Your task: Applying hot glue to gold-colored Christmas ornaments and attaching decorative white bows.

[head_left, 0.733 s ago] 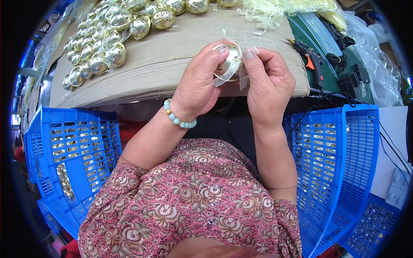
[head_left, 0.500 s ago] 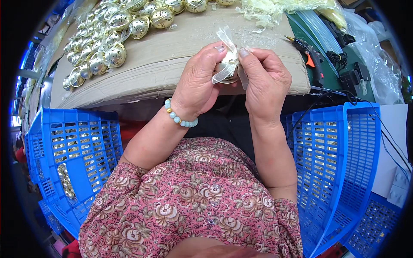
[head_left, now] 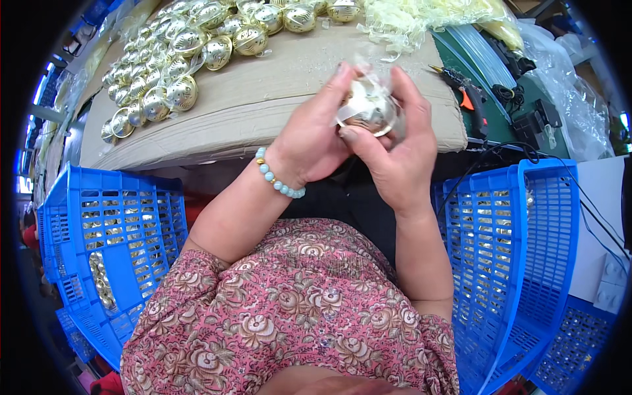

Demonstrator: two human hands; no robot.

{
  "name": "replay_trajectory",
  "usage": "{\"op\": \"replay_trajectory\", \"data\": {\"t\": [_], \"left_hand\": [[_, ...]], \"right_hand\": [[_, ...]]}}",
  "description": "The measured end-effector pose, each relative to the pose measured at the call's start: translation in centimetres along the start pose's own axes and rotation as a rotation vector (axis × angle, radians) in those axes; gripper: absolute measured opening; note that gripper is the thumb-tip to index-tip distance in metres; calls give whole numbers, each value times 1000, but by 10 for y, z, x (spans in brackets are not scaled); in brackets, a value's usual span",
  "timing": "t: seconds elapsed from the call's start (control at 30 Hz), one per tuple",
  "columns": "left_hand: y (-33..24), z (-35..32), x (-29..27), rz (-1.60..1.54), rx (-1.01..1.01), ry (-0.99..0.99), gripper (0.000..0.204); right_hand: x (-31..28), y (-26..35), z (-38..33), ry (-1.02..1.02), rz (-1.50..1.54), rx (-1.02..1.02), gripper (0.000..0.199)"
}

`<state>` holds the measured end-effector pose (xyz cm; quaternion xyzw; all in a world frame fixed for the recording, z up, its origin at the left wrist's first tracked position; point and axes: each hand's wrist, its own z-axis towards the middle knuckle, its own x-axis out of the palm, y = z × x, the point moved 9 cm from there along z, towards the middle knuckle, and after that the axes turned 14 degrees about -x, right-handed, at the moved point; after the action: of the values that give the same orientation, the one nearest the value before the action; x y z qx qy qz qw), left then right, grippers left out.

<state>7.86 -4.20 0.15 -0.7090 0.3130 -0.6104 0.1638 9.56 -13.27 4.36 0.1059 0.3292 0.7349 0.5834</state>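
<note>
Between my two hands, above the front edge of the cardboard, is a shiny gold ball ornament (head_left: 370, 112) with dark markings and a pale sheer ribbon on top; ribbon and upper side are blurred by motion. My right hand (head_left: 398, 141) grips it, the thumb along its lower edge and the fingers up its right side and behind. My left hand (head_left: 319, 128) cups its left side, fingers curled behind it and partly hidden. Several similar gold ball ornaments (head_left: 250, 40) with clear ribbons lie in rows at the far left.
Cardboard (head_left: 263, 85) covers the tabletop. Behind are pale yellow ribbon pieces (head_left: 398, 23); at right lie a glue gun (head_left: 471, 102) with an orange trigger and black cords. Blue crates (head_left: 125, 230) holding shiny pieces flank me, the other crate (head_left: 520, 263) on the right.
My fingers have left the ribbon knot and moved around the ball. The ornament has been turned and shifted slightly right, and more of its gold surface shows.
</note>
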Motion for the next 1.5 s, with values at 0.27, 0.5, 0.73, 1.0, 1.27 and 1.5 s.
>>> {"op": "replay_trajectory", "data": {"t": [0.27,0.5,0.73,1.0,1.27,1.5], "left_hand": [[-167,20,-28,1540,388,-978,27],[-174,62,-25,2308,742,-924,43],[-142,35,-5,2290,704,-771,46],[-96,24,4,1147,580,-369,39],[-74,10,19,285,167,190,46],[-70,21,19,280,266,77,41]], "right_hand": [[-187,27,-20,-505,-788,39,71],[-272,65,-50,-318,-1817,71,38],[-160,50,-9,-434,-400,-194,14],[3,-25,42,60,-17,33,55],[-16,-47,42,-97,448,126,37],[-10,-41,38,-159,495,113,44]]}}
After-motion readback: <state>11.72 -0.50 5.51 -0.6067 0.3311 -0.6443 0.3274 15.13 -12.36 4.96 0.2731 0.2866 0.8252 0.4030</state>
